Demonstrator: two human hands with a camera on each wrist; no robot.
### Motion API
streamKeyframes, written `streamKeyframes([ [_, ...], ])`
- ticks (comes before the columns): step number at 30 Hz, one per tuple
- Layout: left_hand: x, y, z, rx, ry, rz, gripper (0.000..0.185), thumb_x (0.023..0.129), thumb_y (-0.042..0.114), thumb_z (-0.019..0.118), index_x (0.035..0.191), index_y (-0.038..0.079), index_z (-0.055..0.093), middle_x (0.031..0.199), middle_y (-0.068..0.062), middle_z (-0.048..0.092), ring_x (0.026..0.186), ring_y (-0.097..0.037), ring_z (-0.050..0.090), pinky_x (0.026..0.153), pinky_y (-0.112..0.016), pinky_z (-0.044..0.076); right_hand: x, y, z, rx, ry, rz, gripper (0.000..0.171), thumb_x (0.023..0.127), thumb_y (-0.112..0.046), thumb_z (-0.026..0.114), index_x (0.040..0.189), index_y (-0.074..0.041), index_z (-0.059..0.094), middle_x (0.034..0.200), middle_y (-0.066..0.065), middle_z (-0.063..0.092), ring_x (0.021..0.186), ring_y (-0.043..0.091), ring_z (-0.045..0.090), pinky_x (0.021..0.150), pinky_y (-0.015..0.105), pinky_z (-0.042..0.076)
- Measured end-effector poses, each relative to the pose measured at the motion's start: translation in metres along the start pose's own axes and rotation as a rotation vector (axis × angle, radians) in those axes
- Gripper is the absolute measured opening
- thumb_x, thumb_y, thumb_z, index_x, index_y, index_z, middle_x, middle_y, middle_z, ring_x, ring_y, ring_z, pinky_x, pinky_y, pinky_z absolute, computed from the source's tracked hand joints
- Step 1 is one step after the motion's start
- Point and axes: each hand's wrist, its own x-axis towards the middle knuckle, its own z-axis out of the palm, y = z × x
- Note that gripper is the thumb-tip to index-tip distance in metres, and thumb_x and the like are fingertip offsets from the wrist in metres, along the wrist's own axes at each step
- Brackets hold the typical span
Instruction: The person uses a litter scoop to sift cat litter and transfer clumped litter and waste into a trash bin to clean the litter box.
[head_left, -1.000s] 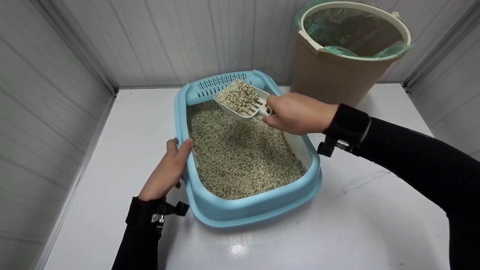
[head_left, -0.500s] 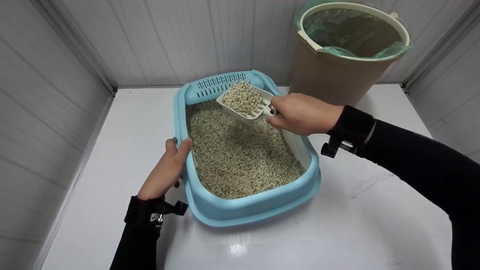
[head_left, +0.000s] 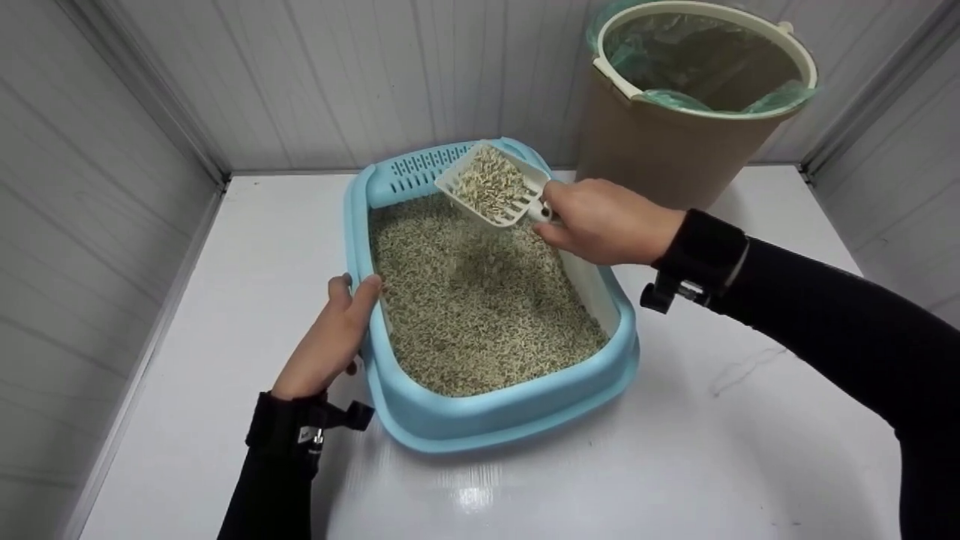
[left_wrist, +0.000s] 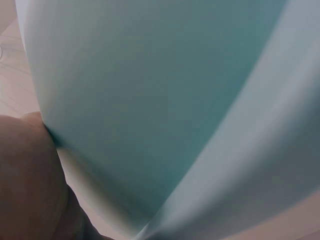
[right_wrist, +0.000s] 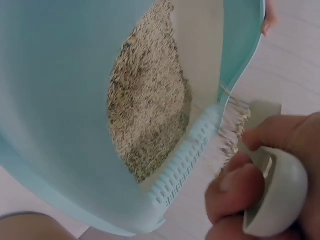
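Note:
A light blue litter box (head_left: pixel 502 412) with a slotted back end holds a bed of pellet litter (head_left: pixel 487 322). My left hand (head_left: pixel 326 341) grips its left side, thumb over the rim and the other fingers mostly hidden outside. Above the back half of the box, my right hand (head_left: pixel 611 223) holds a white slotted litter scoop (head_left: pixel 535 180) by the handle. A heap of pellets (head_left: pixel 489 184) lies in the scoop, and a blurred stream drops beneath it into the box. The right wrist view shows fingers curled around the scoop handle (right_wrist: pixel 282 195) and loose pellets blurred below the slots.
Behind and to the right stands a tan trash bin (head_left: pixel 667 150) lined with a green bag (head_left: pixel 667 100). The box rests on a white tabletop (head_left: pixel 675 450). Grey panel walls (head_left: pixel 315 82) close in the back and both sides.
The right hand has moved the scoop slightly right and then up, and its angle has changed. The heap in it has shrunk, with more slots showing. The left hand keeps its grip.

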Motion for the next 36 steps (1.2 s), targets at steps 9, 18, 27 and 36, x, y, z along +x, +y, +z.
streamKeyframes([
  [9, -0.0020, 0.0010, 0.0006, 0.003, 0.004, -0.004, 0.102, 0.108, 0.082, 0.036, 0.173, 0.010, 0.006, 0.108, -0.022, 0.049, 0.072, -0.029, 0.049, 0.054, -0.039, 0.042, -0.0011, 0.0031, -0.0002, 0.008, 0.021, 0.008, 0.026, 0.115, -0.028, 0.060, 0.108, -0.002, 0.061, 0.083, 0.005, 0.060, 0.069, 0.023, 0.060, 0.062, 0.040, 0.052],
  [18, -0.0017, -0.0001, -0.0001, -0.003, -0.004, 0.002, 0.103, 0.108, 0.083, 0.036, 0.174, 0.011, 0.004, 0.108, -0.021, 0.050, 0.073, -0.030, 0.050, 0.055, -0.038, 0.042, -0.0031, 0.0016, -0.0007, 0.003, 0.020, 0.013, 0.026, 0.115, -0.027, 0.059, 0.109, -0.002, 0.061, 0.081, 0.005, 0.059, 0.067, 0.021, 0.059, 0.060, 0.038, 0.051],
  [27, -0.0021, -0.0006, -0.0001, 0.007, -0.001, 0.002, 0.103, 0.108, 0.083, 0.035, 0.173, 0.009, 0.004, 0.108, -0.021, 0.050, 0.073, -0.029, 0.052, 0.055, -0.037, 0.043, -0.0017, -0.0011, 0.0005, 0.000, 0.003, 0.022, 0.026, 0.114, -0.027, 0.061, 0.108, -0.002, 0.061, 0.081, 0.005, 0.061, 0.066, 0.021, 0.060, 0.059, 0.037, 0.052],
  [36, -0.0016, 0.0000, 0.0008, 0.006, 0.002, -0.009, 0.106, 0.107, 0.083, 0.035, 0.176, 0.010, 0.000, 0.108, -0.022, 0.048, 0.073, -0.030, 0.049, 0.054, -0.038, 0.041, -0.0041, -0.0004, -0.0010, 0.002, 0.021, 0.004, 0.024, 0.114, -0.025, 0.061, 0.110, -0.001, 0.062, 0.083, 0.006, 0.061, 0.066, 0.020, 0.059, 0.061, 0.036, 0.050],
])
